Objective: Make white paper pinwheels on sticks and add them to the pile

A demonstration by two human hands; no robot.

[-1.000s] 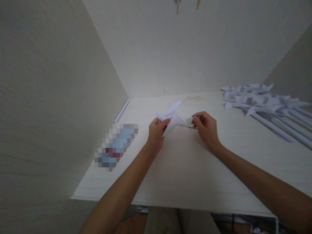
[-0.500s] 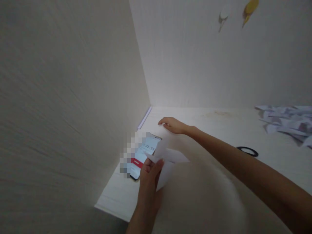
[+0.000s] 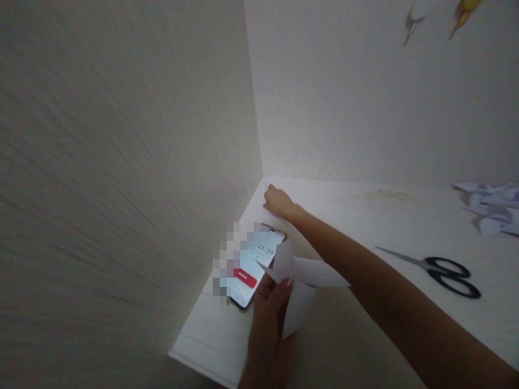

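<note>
My left hand is closed on a white paper pinwheel, pinching it near its middle between thumb and fingers. Its pointed blades spread out above and to the right of the thumb. At the back left corner of the shelf, my right hand has its fingers curled round a thin pale paper stick. Only a bit of the stick shows past the fingers; the hand covers the rest. A phone with a lit timer screen lies just left of the pinwheel.
Black-handled scissors lie on the white shelf, right of my right forearm. A pile of folded white papers sits at the far right. Walls rise at the left and back, with hooks high up on the back one.
My right hand has moved left into the corner and closed on the paper stick. The view has shifted left, and the scissors show in full. My left hand keeps its hold on the pinwheel.
</note>
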